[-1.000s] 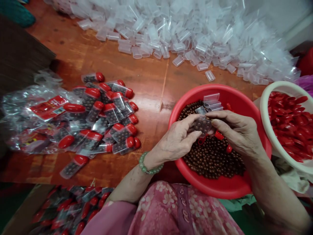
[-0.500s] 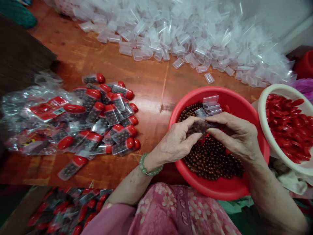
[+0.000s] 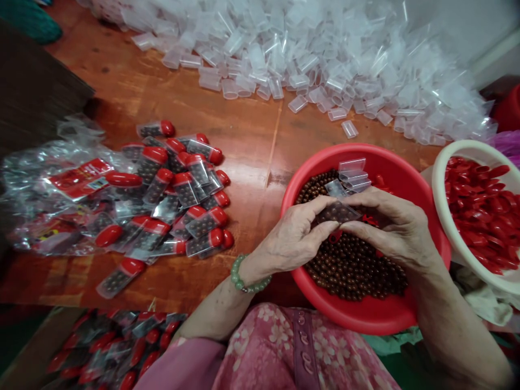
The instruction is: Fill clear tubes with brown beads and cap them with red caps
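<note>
A person's left hand (image 3: 296, 235) and right hand (image 3: 392, 225) meet above a wide, round red plastic basin (image 3: 365, 320). Between them is a small, flat, clear plastic packet (image 3: 338, 212) holding round, dark brown beads. The left thumb and fingers pinch one end; the right thumb and fingers pinch the other. A green bead bracelet (image 3: 237, 279) circles the left wrist.

Beneath the hands lie loose glossy brown beads (image 3: 355, 271), with a few clear plastic sleeves (image 3: 354, 177) resting on them near the far side and small red plastic pieces (image 3: 335, 236) partly hidden by the fingers. Just right of the basin, a round cream-white tub (image 3: 437, 187) holds shiny red oval caps (image 3: 481, 211). Red-capped bead packets (image 3: 187, 189) lie to the left on the reddish-brown wooden table (image 3: 247, 135).

Whether the packet's ends are closed is unclear. If one is open, tipping it could spill beads into the basin. Squeezing too hard could bend the thin plastic and push beads out; a loose pinch on its smooth surface could let it slip.
</note>
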`<control>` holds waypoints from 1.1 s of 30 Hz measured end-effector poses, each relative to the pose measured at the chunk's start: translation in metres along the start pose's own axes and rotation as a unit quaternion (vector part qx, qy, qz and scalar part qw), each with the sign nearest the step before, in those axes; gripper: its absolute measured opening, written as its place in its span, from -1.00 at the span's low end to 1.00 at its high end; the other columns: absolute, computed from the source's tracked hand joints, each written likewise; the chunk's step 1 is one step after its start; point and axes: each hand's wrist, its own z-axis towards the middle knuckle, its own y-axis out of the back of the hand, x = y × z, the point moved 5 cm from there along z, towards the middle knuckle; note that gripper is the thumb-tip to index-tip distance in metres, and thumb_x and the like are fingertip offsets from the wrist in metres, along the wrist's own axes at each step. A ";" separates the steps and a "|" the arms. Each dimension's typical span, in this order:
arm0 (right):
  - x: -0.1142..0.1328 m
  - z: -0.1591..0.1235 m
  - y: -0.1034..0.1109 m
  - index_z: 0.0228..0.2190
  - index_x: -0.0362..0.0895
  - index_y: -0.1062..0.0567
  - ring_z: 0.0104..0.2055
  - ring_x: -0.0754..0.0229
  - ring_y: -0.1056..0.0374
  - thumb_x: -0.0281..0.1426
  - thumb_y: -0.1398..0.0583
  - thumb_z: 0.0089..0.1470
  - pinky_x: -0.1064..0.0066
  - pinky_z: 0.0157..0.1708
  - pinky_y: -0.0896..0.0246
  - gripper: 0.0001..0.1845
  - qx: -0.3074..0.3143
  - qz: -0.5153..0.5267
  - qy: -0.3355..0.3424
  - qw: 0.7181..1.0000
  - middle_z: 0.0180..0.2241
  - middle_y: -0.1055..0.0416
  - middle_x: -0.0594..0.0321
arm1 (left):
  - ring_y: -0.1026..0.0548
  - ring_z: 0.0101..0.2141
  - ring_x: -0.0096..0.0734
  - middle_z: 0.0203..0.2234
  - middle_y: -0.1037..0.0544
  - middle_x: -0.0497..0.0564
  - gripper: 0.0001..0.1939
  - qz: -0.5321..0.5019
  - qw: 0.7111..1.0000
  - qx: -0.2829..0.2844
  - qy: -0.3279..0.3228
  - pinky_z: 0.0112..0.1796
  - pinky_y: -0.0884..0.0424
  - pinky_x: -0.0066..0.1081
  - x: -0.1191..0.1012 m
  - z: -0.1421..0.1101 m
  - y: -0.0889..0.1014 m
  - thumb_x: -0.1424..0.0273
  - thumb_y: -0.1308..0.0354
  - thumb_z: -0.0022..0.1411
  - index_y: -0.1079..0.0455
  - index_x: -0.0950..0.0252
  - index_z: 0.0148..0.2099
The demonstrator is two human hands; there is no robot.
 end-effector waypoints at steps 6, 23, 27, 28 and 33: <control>-0.001 0.000 0.003 -0.26 -0.05 -0.53 -0.45 0.27 -0.36 -0.27 -0.39 0.07 0.40 -0.43 -0.32 -0.79 -0.012 0.021 -0.036 0.999 -0.41 -0.48 0.32 | -0.50 -0.18 -0.28 -0.23 -0.56 0.03 -0.80 0.019 1.000 0.018 0.006 -0.07 -0.43 -0.29 -0.004 0.001 -0.001 0.38 -0.03 0.36 -0.39 0.30 -0.04; -0.004 -0.001 0.006 -0.11 -0.03 -0.50 -0.12 0.11 -0.50 -0.21 -0.32 0.14 0.26 -0.07 -0.44 -0.70 0.025 0.035 -0.076 0.996 -0.19 -0.54 0.21 | -0.50 -0.09 -0.28 -0.14 -0.54 0.07 -0.81 -0.133 0.991 0.004 0.028 0.01 -0.43 -0.26 0.006 0.002 -0.002 0.36 -0.15 0.32 -0.37 0.29 -0.04; 0.000 -0.005 0.004 0.29 0.08 -0.25 0.32 -0.08 -0.23 -0.03 -0.30 0.12 0.00 0.28 -0.19 -0.23 0.010 0.024 -0.033 0.999 0.30 -0.26 0.07 | -0.51 -0.12 -0.30 -0.16 -0.56 0.06 -0.81 -0.112 0.993 0.017 0.015 -0.02 -0.42 -0.29 0.001 0.000 -0.002 0.37 -0.18 0.31 -0.40 0.30 -0.06; 0.002 -0.006 0.003 0.35 0.11 -0.13 0.35 -0.10 -0.18 0.04 -0.28 0.11 -0.02 0.29 -0.18 -0.12 -0.010 0.034 -0.028 0.999 0.37 -0.14 0.08 | -0.51 -0.15 -0.31 -0.18 -0.57 0.05 -0.80 -0.113 0.994 0.009 0.011 -0.06 -0.43 -0.31 0.001 -0.001 -0.001 0.36 -0.18 0.31 -0.39 0.30 -0.05; 0.001 -0.006 -0.011 0.38 0.14 -0.10 0.44 -0.16 -0.03 0.20 -0.14 0.12 -0.11 0.39 0.00 -0.08 0.072 0.056 -0.027 0.995 0.43 -0.06 0.19 | -0.53 -0.18 -0.33 -0.20 -0.58 0.04 -0.84 -0.029 0.999 -0.012 -0.043 -0.09 -0.43 -0.35 -0.004 -0.004 0.001 0.41 -0.16 0.31 -0.39 0.31 -0.07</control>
